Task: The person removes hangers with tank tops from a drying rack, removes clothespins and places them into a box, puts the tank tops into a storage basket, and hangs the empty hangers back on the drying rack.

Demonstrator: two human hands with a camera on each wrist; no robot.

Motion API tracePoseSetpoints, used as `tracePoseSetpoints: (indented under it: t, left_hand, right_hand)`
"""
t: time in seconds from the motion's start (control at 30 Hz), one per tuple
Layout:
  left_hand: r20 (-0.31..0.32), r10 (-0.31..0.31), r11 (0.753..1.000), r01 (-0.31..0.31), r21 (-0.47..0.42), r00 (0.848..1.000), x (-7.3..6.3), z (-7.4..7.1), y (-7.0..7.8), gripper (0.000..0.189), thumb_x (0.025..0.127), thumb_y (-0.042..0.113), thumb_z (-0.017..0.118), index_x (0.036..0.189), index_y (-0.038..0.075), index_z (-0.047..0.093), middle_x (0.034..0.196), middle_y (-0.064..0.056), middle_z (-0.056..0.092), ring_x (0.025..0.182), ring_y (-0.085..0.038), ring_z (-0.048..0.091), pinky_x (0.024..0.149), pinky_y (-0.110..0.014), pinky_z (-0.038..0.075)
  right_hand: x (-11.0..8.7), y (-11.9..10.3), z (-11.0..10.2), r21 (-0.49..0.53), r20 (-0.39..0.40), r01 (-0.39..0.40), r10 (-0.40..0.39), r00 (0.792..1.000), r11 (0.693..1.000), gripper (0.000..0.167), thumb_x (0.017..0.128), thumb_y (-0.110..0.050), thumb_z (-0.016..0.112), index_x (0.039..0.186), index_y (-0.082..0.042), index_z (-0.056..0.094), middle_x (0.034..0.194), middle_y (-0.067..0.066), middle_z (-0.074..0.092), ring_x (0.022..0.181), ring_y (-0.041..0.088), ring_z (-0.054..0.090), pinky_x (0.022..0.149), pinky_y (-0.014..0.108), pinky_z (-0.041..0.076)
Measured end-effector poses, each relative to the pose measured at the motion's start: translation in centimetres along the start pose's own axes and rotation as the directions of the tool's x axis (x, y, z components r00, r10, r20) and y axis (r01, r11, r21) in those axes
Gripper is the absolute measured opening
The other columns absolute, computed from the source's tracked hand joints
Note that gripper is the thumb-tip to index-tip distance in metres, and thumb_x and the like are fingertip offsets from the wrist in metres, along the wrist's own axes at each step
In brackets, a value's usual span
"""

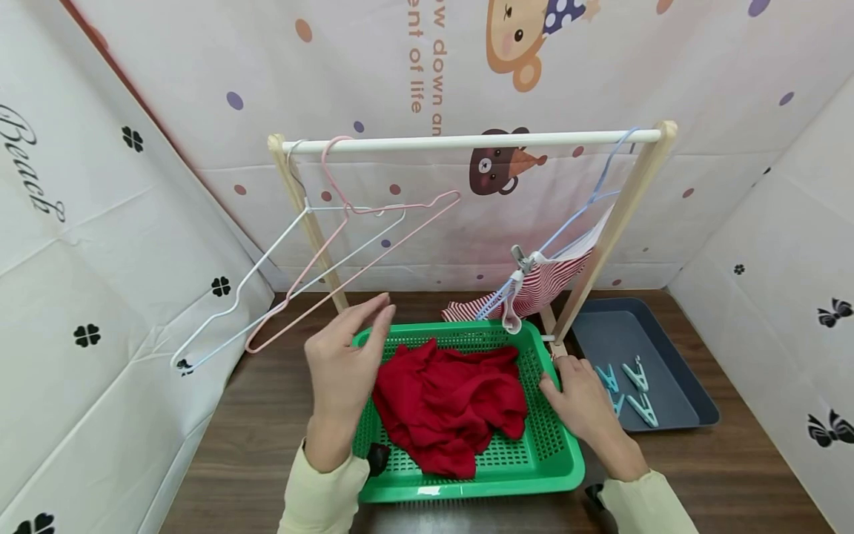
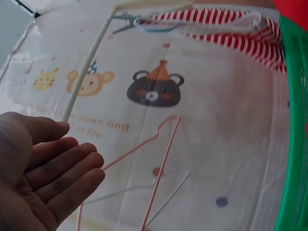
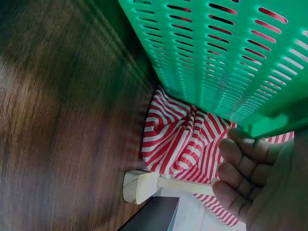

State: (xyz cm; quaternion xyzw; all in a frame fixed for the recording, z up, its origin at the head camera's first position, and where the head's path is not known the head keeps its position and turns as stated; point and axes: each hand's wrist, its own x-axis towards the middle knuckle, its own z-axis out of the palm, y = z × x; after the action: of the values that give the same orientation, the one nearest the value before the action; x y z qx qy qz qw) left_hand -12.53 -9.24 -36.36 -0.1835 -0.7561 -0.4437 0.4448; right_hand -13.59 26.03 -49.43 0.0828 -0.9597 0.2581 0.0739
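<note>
My left hand is raised over the left edge of a green perforated basket, thumb and fingers apart with nothing between them. In the left wrist view this hand shows loosely bent fingers near a pink hanger. A crumpled red cloth lies in the basket. My right hand holds the basket's right rim, thumb over it; in the right wrist view, the fingers bend along its outer side. Pink and white hangers hang from the rack's left end.
A white rail on wooden posts spans behind the basket. At its right, a blue hanger carries a red-and-white striped cloth with a clip. A dark tray on the right holds several clothespins.
</note>
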Motion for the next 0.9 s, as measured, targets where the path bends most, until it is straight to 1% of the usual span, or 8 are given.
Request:
tracePoseSetpoints:
  t: [0.07,0.13,0.17,0.37,0.4,0.53,0.7,0.9]
  left_hand:
    - [0.023,-0.031,0.999,0.032,-0.027,0.999,0.0,0.9,0.2,0.02,0.093,0.003,0.083,0.113,0.002,0.082,0.105,-0.006,0.08,0.087,-0.021,0.078,0.082,-0.026,0.061]
    - [0.046,-0.059,0.997,0.061,-0.048,0.997,0.1,1.8,0.5,0.02,0.094,0.005,0.083,0.114,0.002,0.082,0.105,-0.006,0.081,0.088,-0.02,0.078,0.081,-0.029,0.059]
    - [0.054,-0.069,0.996,0.072,-0.053,0.996,0.1,2.3,0.6,0.02,0.094,0.007,0.083,0.114,0.002,0.082,0.105,-0.006,0.081,0.088,-0.019,0.078,0.087,-0.033,0.057]
    - [0.108,-0.087,0.989,0.099,-0.113,0.99,0.2,5.0,1.3,0.024,0.094,0.011,0.084,0.116,0.001,0.081,0.105,-0.008,0.08,0.086,-0.017,0.078,0.083,-0.04,0.063]
    - [0.12,-0.09,0.986,0.105,-0.128,0.989,0.3,5.4,1.4,0.024,0.094,0.011,0.084,0.116,0.0,0.081,0.106,-0.009,0.08,0.086,-0.017,0.079,0.077,-0.04,0.064]
    - [0.164,-0.107,0.98,0.132,-0.151,0.981,0.4,6.9,1.8,0.025,0.095,0.012,0.083,0.117,0.0,0.081,0.108,-0.011,0.08,0.087,-0.02,0.079,0.078,-0.039,0.064]
    - [0.201,-0.128,0.974,0.161,-0.158,0.971,0.7,8.6,2.6,0.026,0.096,0.014,0.082,0.117,-0.001,0.08,0.107,-0.013,0.08,0.087,-0.02,0.078,0.075,-0.035,0.064]
    - [0.27,-0.172,0.968,0.213,-0.131,0.947,1.0,10.2,3.4,0.027,0.097,0.015,0.081,0.119,-0.002,0.079,0.108,-0.013,0.079,0.089,-0.02,0.077,0.076,-0.036,0.064]
  right_hand:
    - [0.0,0.0,0.0,0.004,-0.001,-0.001,0.001,1.0,1.0,0.028,0.106,-0.023,0.058,0.112,0.004,0.065,0.112,0.018,0.065,0.098,0.035,0.053,0.077,0.046,0.044]
    - [0.1,0.0,0.0,0.006,0.0,-0.003,0.003,1.0,1.0,0.028,0.107,-0.023,0.058,0.111,0.004,0.065,0.112,0.018,0.065,0.099,0.035,0.053,0.077,0.047,0.044]
    - [0.1,0.0,0.0,0.007,0.0,-0.004,0.004,1.0,1.0,0.028,0.107,-0.023,0.058,0.112,0.004,0.065,0.112,0.018,0.064,0.099,0.036,0.053,0.078,0.047,0.044]
    - [0.2,0.0,-0.1,0.014,0.004,-0.008,0.008,1.0,1.0,0.031,0.107,-0.023,0.058,0.115,0.006,0.065,0.115,0.021,0.065,0.103,0.038,0.054,0.08,0.049,0.046]
    - [0.2,0.0,-0.1,0.017,0.004,-0.008,0.008,1.0,1.0,0.031,0.107,-0.023,0.057,0.115,0.006,0.065,0.116,0.021,0.065,0.103,0.038,0.054,0.08,0.05,0.046]
    - [0.1,0.1,0.0,0.023,0.003,-0.01,0.01,1.0,1.0,0.03,0.107,-0.023,0.057,0.115,0.006,0.065,0.116,0.022,0.065,0.103,0.039,0.054,0.079,0.049,0.046]
    - [0.0,0.1,0.2,0.034,0.006,-0.013,0.013,1.0,0.999,0.029,0.108,-0.023,0.057,0.113,0.004,0.066,0.113,0.019,0.065,0.102,0.037,0.055,0.078,0.047,0.046]
    - [0.0,0.2,0.2,0.045,0.007,-0.019,0.019,1.0,0.999,0.027,0.108,-0.022,0.057,0.112,0.003,0.066,0.11,0.018,0.066,0.1,0.035,0.054,0.077,0.046,0.046]
